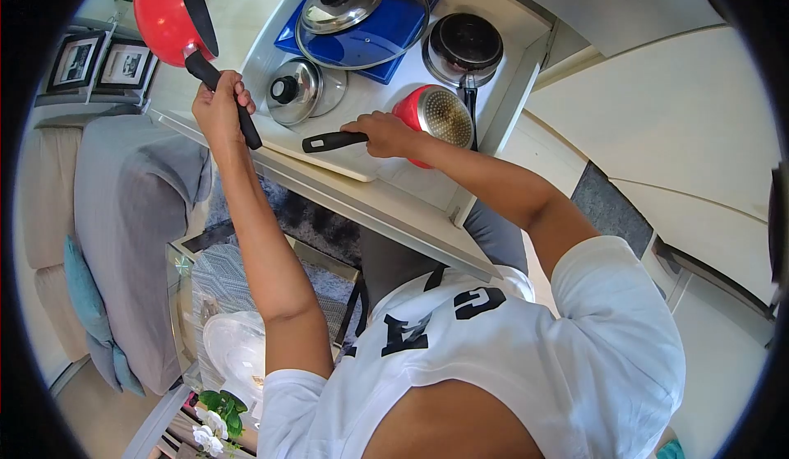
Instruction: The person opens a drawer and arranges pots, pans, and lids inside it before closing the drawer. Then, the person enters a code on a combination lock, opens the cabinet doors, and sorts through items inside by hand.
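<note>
Open drawer (514,89) | left hand (220,107): closed on large pan handle (249,129) | right hand (386,134): closed on small pan handle (331,142)

The red pan (164,17) is cut off by the far edge, its inside turned out of sight, and the left grip (222,107) hides a stretch of its handle. The right grip (386,133) covers the join between handle and smaller red pan (445,117); that pan's inside faces away, and the forearm (497,184) crosses its near side. Part of the black pan's (466,41) handle is blocked by the smaller red pan. Lids (341,11) obscure the middle of the blue box (380,70). On the left, the framed photos (76,62) are too small to make out; the near edge crops the white flowers (210,433).
</note>
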A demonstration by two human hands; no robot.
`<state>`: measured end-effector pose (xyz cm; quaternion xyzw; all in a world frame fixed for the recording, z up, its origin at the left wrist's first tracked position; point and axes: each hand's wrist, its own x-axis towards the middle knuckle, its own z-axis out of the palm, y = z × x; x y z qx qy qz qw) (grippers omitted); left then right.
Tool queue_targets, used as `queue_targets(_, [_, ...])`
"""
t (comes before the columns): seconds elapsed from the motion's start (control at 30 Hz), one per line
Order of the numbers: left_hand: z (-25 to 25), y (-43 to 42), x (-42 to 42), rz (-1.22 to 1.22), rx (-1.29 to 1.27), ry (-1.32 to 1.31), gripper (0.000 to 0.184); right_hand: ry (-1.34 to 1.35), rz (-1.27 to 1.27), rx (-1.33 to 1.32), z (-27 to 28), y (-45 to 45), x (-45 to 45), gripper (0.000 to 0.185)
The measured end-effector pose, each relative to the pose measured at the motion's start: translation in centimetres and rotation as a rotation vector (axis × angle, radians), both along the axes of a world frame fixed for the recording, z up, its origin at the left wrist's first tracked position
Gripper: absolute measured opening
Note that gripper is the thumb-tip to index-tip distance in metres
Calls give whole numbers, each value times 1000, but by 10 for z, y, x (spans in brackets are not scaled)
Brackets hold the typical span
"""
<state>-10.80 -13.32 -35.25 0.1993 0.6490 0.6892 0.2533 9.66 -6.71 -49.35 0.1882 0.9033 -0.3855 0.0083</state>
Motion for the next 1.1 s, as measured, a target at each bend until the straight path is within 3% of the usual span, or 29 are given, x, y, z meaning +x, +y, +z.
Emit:
queue_targets(0.13, [1,0,2,9,-15,2,9,8,33,-71,10,6,10,55])
queue_targets(0.33, [1,1,1,10,-23,-22,10,234,-22,-50,30,6,19,54])
queue_targets(0.4, [0,1,0,1,-14,-26,10,471,-174,-115,43,6,23,50])
queue_targets(0.47, [0,0,-1,-8,-13,-27,9,476,-235,-196,53,9,28,43])
queue_targets(0.53, [0,-1,-1,-18,-12,-31,9,664,-589,-196,63,7,37,42])
queue_targets(0.67, [0,-1,0,-18,-12,-29,9,938,-1141,-612,47,7,52,39])
queue_targets(0.73, [1,-1,0,-18,-7,-36,9,1079,-1297,-790,28,6,56,37])
queue_targets(0.77, [2,-1,0,-15,-2,-44,9,1083,-1356,-921,19,3,60,45])
queue_targets(0.93, [2,-1,2,-7,0,-33,10,1123,-1557,-1179,1,-12,62,46])
queue_targets(1.1, [2,-1,1,-20,6,-41,10,1111,-1698,-1447,-24,-13,58,33])
